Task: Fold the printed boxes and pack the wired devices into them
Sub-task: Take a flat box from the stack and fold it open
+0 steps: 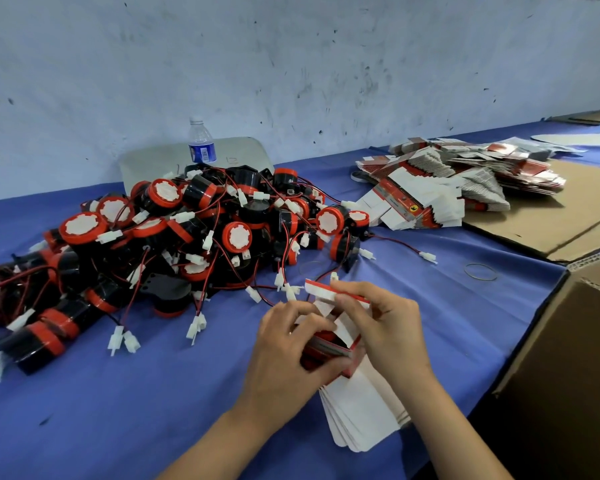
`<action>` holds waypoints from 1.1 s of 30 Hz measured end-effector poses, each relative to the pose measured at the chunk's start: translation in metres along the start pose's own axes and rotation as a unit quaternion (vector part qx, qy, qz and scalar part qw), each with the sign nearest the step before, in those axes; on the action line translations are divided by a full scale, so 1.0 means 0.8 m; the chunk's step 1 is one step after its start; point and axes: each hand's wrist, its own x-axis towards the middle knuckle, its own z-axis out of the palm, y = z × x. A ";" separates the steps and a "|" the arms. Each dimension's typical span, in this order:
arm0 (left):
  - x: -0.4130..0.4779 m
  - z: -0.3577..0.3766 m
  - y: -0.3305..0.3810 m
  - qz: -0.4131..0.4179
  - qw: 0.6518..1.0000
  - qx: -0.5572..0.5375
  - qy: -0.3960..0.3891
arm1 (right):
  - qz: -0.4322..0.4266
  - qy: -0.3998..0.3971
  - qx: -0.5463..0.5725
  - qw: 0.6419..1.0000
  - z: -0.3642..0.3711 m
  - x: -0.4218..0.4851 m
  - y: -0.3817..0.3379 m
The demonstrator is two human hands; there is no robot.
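Observation:
My left hand (284, 355) grips a red and white printed box (328, 344) from the left, fingers curled over its open top. My right hand (385, 323) pinches the box's white top flap (321, 292) from the right. A red device part shows inside the box. Under my hands lies a small stack of flat white box blanks (361, 414). A big heap of black and red wired devices (187, 237) with white plugs fills the blue cloth to the left. More flat printed boxes (458, 178) are piled at the back right.
A water bottle (201, 142) stands behind the heap against the wall. Flat cardboard sheets (551, 220) lie at the right, and a large open carton (568, 358) stands at the table's right edge. A rubber band (480, 271) lies on the cloth.

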 end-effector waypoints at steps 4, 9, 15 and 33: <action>-0.005 0.006 -0.001 -0.142 0.980 -0.133 0.044 | -0.004 -0.043 -0.001 0.999 0.002 -0.010 0.005; -0.003 0.004 -0.012 -0.112 0.981 -0.140 0.074 | -0.038 -0.074 -0.094 0.992 0.007 -0.016 0.013; 0.002 -0.005 -0.013 -0.069 0.991 -0.090 0.076 | -0.009 -0.099 -0.033 0.994 0.000 -0.012 0.011; 0.005 -0.011 -0.023 -0.076 0.992 -0.077 0.065 | 0.064 -0.244 0.126 0.960 -0.024 -0.001 0.028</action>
